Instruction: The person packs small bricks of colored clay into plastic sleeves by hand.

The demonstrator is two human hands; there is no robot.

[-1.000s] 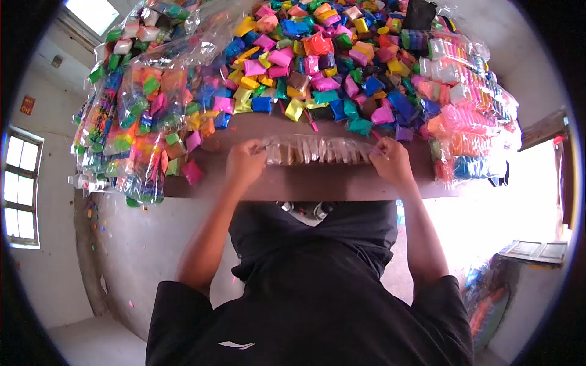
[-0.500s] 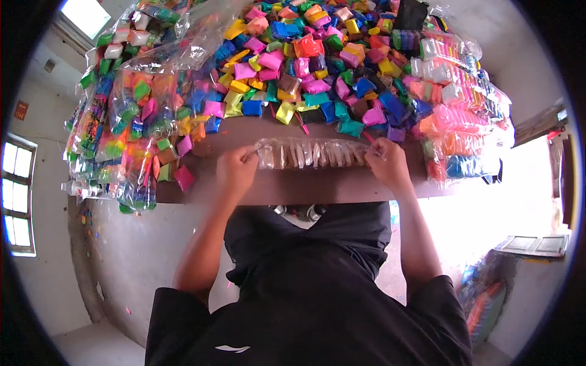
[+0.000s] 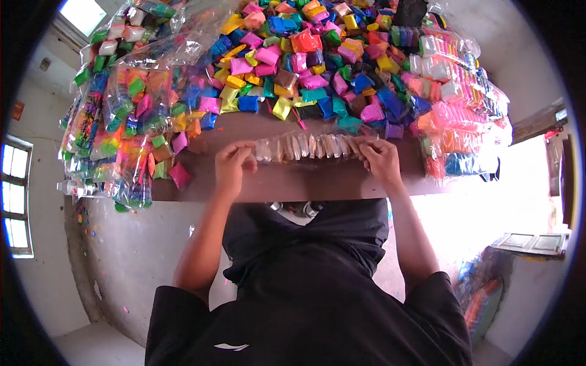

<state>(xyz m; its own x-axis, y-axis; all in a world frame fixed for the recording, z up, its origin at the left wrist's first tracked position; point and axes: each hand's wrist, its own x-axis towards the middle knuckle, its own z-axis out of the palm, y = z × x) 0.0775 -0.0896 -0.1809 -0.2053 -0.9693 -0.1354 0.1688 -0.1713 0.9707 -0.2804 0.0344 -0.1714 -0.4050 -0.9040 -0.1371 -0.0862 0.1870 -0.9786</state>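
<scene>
A long clear plastic bag (image 3: 308,147) with a row of small pale and brownish packets stretches across the front of the table. My left hand (image 3: 235,163) pinches its left end between thumb and fingers. At the other end, my right hand (image 3: 381,160) has its fingers closed on the plastic. Just beyond the bag lies a big heap of small colourful wrapped packets (image 3: 282,108), in pink, yellow, blue, green and other colours. What exactly the packets in the bag contain cannot be made out.
Filled clear bags of coloured packets (image 3: 131,140) are piled on the left. More bags with neat rows of packets (image 3: 455,116) are stacked on the right. The brown table (image 3: 293,186) ends close to my lap. A black item (image 3: 410,12) lies at the back right.
My right hand has shifted slightly left along the bag, its fingers now further over the end. The packets inside stand out more clearly. My left hand has hardly moved.
</scene>
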